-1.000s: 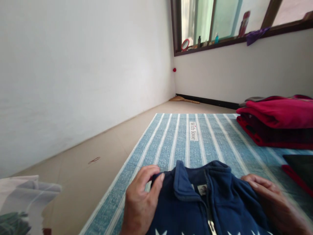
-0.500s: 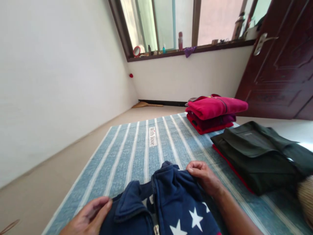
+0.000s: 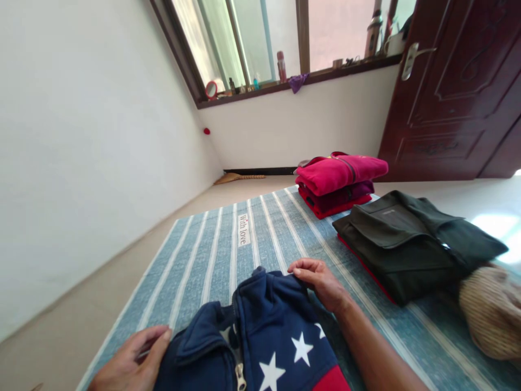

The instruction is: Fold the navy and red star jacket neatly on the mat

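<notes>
A navy zip-up jacket (image 3: 280,315) with white stars and a red patch lies on the striped blue cloth (image 3: 203,255), its collar toward the far side and its lower part cut off by the frame. My left hand (image 3: 134,355) pinches the jacket's left shoulder edge between thumb and fingers. At the opposite shoulder, my right hand (image 3: 319,279) grips the fabric near the collar. The metal zip pull (image 3: 240,376) hangs at the partly open front.
To the right lies a folded dark green jacket (image 3: 407,244) on something red, with a beige knitted item (image 3: 492,309) beside it. Farther back sits a stack of folded pink, purple and red clothes (image 3: 342,174). A brown door (image 3: 456,98) and a cluttered windowsill (image 3: 252,89) stand beyond.
The view has turned slightly right, so things appear shifted left. More of the jacket's red part and of the beige knitted item shows. Both hands keep hold of the jacket's shoulders.
</notes>
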Tool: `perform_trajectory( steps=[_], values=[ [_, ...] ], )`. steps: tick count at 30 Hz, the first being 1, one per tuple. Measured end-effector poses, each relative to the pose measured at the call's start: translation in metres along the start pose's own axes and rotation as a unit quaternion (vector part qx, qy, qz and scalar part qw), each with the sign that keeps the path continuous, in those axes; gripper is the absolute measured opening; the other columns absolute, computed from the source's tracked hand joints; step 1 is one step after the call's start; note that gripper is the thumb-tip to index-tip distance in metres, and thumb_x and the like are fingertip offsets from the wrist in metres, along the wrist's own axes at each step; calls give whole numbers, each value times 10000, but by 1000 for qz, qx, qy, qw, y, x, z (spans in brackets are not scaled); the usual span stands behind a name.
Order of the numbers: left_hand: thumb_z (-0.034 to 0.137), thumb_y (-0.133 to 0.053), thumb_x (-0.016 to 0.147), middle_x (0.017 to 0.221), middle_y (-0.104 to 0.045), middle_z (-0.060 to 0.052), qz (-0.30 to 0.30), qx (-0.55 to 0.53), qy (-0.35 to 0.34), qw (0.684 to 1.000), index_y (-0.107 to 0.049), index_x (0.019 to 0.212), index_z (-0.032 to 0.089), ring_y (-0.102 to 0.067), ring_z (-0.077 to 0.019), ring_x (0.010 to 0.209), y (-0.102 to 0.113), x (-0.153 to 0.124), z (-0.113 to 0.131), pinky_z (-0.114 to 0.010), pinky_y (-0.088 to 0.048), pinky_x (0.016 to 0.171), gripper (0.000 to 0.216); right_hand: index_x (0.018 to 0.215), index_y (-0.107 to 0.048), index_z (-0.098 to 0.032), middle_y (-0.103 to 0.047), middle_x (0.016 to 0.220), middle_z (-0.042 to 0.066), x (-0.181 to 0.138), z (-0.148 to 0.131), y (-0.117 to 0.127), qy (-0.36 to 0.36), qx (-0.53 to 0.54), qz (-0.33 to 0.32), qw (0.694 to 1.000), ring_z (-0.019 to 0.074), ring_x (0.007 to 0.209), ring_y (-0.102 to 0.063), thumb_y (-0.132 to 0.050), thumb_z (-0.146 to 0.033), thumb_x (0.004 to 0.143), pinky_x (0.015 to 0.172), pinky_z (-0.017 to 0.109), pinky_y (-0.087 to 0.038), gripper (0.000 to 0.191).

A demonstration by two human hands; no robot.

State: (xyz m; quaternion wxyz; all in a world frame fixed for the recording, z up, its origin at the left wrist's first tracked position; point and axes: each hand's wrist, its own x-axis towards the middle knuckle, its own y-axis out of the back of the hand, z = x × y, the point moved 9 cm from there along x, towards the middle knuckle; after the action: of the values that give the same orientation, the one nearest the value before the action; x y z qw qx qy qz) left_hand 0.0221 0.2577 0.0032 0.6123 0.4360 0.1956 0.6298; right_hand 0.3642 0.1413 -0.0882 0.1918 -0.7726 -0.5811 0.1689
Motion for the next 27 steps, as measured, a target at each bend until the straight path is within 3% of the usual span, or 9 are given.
perform_trajectory(
  steps=[5,11,14,22,25,27],
  values=[
    [510,-579,693,818,-738,-14,3,-3,-74,997,-694,753,250,-701,-226,711,6,-12,74,-317,-580,708,290,840,-719,-160,-630,692,-6,-2,-8,3,6,-41,-40,998,110,631,-533,-843,-361,586,612,226,-390,347],
    [413,-539,831,960,-715,-40,-62,-19,-287,956,-679,802,226,-694,-188,808,-24,-40,171,-280,-573,761,235,913,-724,-167,-650,743,-10,-5,-6,1,-17,-48,-95,994,112,656,-555,-861,-324,573,644,239,-396,399],
    [311,-505,864,1006,-702,-59,-91,-4,-352,932,-664,828,215,-676,-197,923,-39,-49,203,-314,-556,842,189,914,-726,-158,-660,754,-5,-6,-6,-1,-24,-53,-106,993,122,671,-562,-855,-330,574,651,245,-397,402],
    [171,-518,829,1165,-637,-138,-164,87,-382,905,-660,957,156,-565,-268,1135,-89,-46,230,-447,-470,980,191,958,-720,-110,-659,735,18,-8,-3,-2,-54,-82,-117,988,120,638,-532,-838,-364,585,604,239,-372,466],
    [156,-550,805,1208,-617,-131,-224,118,-382,889,-652,1021,162,-528,-272,1178,-110,-45,233,-449,-420,1019,239,967,-726,-115,-665,747,18,-8,-3,-3,-47,-93,-129,986,126,660,-538,-832,-364,599,626,241,-376,457],
    [157,-556,796,1131,-645,-107,-270,133,-380,875,-654,985,172,-555,-259,1119,-121,-46,235,-427,-424,994,213,954,-734,-119,-663,738,15,-8,-3,-4,-40,-105,-139,984,130,666,-540,-812,-377,632,635,243,-378,419]
  ],
)
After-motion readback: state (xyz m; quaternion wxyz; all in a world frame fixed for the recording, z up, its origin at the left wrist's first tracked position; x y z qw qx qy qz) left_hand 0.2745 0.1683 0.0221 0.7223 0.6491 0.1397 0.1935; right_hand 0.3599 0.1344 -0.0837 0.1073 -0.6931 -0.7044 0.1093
